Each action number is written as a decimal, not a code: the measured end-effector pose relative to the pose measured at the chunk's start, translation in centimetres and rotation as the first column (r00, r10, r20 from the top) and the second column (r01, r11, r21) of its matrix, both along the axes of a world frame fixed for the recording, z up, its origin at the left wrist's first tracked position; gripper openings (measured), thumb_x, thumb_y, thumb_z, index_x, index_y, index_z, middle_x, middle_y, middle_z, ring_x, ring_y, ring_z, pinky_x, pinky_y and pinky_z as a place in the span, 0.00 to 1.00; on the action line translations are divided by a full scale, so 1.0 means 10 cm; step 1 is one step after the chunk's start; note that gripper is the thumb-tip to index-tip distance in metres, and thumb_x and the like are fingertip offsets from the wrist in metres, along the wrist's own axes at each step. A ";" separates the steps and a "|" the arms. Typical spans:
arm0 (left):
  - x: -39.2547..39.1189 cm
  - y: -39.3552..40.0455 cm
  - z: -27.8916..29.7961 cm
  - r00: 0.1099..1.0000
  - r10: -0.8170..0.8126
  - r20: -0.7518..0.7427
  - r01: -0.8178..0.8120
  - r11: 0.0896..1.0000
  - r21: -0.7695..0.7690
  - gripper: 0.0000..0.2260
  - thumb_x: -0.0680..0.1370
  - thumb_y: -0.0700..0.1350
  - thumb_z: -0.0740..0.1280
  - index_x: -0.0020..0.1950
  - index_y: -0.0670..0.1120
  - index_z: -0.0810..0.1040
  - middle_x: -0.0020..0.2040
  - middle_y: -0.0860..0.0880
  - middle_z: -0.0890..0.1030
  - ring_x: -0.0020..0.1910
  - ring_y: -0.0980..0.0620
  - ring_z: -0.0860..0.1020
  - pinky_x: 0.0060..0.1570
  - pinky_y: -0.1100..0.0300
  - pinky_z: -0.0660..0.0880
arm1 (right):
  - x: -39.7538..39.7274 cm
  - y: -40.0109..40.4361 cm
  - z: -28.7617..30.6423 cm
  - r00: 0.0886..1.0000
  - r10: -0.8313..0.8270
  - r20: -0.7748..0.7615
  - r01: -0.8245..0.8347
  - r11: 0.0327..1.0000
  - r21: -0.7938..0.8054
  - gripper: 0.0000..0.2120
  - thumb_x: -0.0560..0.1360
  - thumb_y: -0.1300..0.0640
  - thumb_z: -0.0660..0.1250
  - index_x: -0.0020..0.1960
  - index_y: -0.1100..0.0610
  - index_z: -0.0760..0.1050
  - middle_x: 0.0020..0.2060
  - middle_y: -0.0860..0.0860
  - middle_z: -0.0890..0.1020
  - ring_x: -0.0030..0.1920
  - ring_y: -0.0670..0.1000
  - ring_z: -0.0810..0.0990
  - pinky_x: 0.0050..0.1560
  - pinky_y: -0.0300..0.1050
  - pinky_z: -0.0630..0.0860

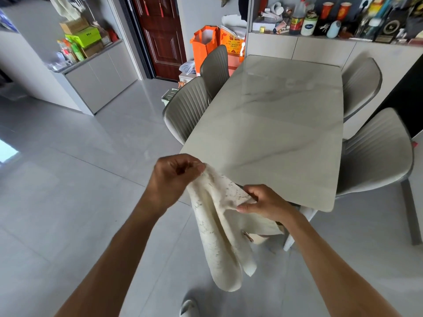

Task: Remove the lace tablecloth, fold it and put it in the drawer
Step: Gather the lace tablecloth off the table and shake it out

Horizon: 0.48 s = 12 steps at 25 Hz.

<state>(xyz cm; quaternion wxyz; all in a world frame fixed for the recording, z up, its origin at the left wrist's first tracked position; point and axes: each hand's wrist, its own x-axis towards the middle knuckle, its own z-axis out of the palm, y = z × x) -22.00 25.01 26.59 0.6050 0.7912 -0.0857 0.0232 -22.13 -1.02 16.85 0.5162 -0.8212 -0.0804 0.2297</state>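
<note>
Cloth's off the tabletop now: your left hand and right hand each pinch the lace tablecloth, which hangs bunched below. Find true corners, spread it flat, then fold.

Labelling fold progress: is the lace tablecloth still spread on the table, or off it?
Off. The lace tablecloth hangs bunched between the left hand and right hand; the marble table top is bare.
</note>
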 end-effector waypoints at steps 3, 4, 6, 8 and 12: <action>0.01 0.11 0.17 1.000 -0.003 -0.004 0.002 0.995 -0.100 0.05 0.78 0.37 0.69 0.42 0.41 0.81 0.36 0.42 0.78 0.36 0.54 0.75 0.39 0.65 0.73 | -0.01 -0.02 -0.37 0.997 -0.081 0.017 0.082 0.952 -0.296 0.09 0.72 0.52 0.75 0.51 0.52 0.82 0.44 0.48 0.85 0.43 0.44 0.81 0.43 0.40 0.73; 0.00 0.12 0.22 1.000 -0.023 0.006 0.024 0.996 -0.086 0.06 0.79 0.38 0.68 0.42 0.41 0.80 0.36 0.42 0.76 0.36 0.53 0.74 0.39 0.65 0.73 | -0.02 0.00 -0.47 0.992 -0.112 0.049 0.123 0.928 -0.351 0.11 0.72 0.50 0.74 0.54 0.52 0.82 0.46 0.48 0.85 0.46 0.45 0.82 0.43 0.39 0.72; 0.00 0.14 0.32 0.998 -0.044 0.052 0.046 0.998 -0.036 0.06 0.79 0.38 0.67 0.43 0.42 0.78 0.36 0.43 0.75 0.36 0.52 0.72 0.39 0.64 0.71 | -0.03 0.07 -0.66 0.981 -0.170 0.093 0.193 0.907 -0.375 0.13 0.74 0.49 0.72 0.55 0.54 0.82 0.48 0.48 0.86 0.50 0.48 0.83 0.45 0.40 0.73; 0.02 0.17 0.42 0.995 -0.020 0.095 0.028 0.996 -0.085 0.06 0.80 0.41 0.66 0.42 0.44 0.77 0.35 0.47 0.74 0.36 0.53 0.71 0.38 0.65 0.71 | -0.02 0.14 -0.81 0.975 -0.210 0.070 0.221 0.898 -0.382 0.11 0.74 0.51 0.70 0.52 0.56 0.81 0.45 0.52 0.86 0.48 0.52 0.83 0.48 0.45 0.77; 0.20 0.32 0.49 0.970 0.093 0.223 -0.108 0.992 0.060 0.04 0.80 0.42 0.64 0.46 0.43 0.74 0.35 0.44 0.74 0.34 0.52 0.72 0.36 0.64 0.71 | 0.04 0.35 -0.83 0.960 -0.267 0.083 0.279 0.905 -0.322 0.18 0.78 0.55 0.67 0.31 0.54 0.65 0.26 0.50 0.71 0.30 0.51 0.69 0.33 0.47 0.64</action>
